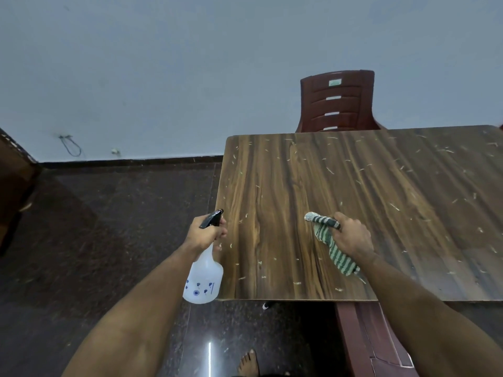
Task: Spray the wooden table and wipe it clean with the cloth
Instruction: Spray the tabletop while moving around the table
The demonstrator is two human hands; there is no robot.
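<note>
A wooden table [381, 191] fills the right half of the head view, strewn with small pale scraps. My left hand [205, 232] grips the neck and black trigger of a white translucent spray bottle [204, 278], held at the table's left edge with the nozzle pointing over the wood. My right hand [352, 235] grips a green and white striped cloth [330, 240] above the near part of the tabletop. One end of the cloth sticks out to the left and the other hangs down below my wrist.
A dark red plastic chair [339, 102] stands behind the table's far edge. Another red chair [373, 338] sits under the near edge by my right arm. Dark tiled floor [122, 227] spreads to the left. My bare foot [247, 363] shows at the bottom.
</note>
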